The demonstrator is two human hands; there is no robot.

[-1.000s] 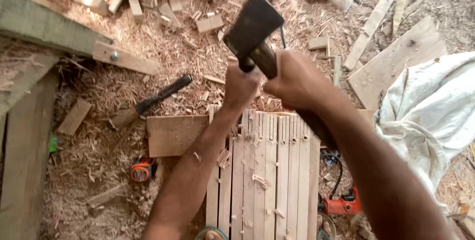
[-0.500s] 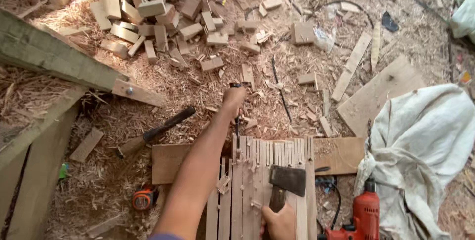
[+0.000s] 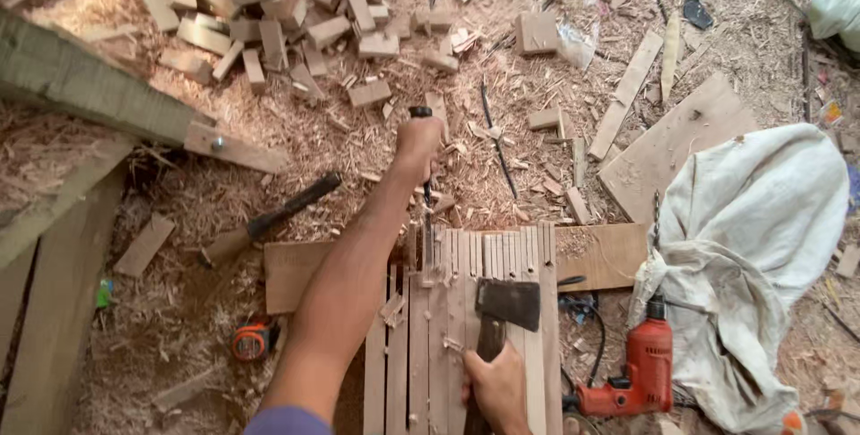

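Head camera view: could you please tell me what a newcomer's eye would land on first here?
Probably the hatchet, gripped by the right hand low in the middle, its head lying on a row of split wooden slats. Just above, the left hand holds a dark-handled tool upright at the slats' far end. A red power drill lies to the right beside a white cloth.

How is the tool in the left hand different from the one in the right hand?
The left hand grips a thin chisel standing upright on the slats' far end; the right hand holds a hatchet lying flat on the slats. The chisel is slim, the hatchet has a broad dark head. Both touch the slats.
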